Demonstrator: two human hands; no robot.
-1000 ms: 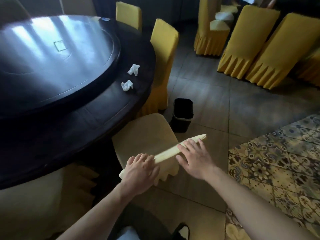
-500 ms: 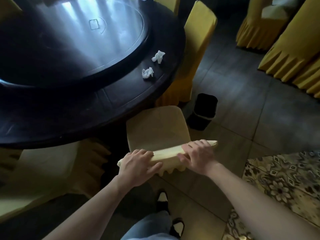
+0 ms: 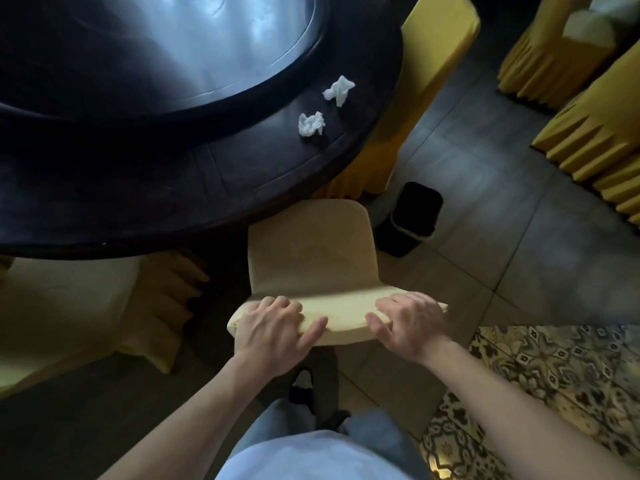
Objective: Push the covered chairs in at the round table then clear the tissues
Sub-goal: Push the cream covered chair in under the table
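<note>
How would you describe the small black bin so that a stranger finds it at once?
Start at the dark round table. On the tiled floor beside its edge, right of the pale covered chair held by both hands, stands the black bin. It alone is black, low and open-topped among yellow covers.

A black waste bin (image 3: 414,218) stood on the grey floor tiles (image 3: 485,188) right of centre. A patterned carpet (image 3: 554,386) filled the lower right corner of the frame. At the bottom centre, grey trousers (image 3: 266,434) and dark shoes (image 3: 304,386) showed above the floor.
</note>
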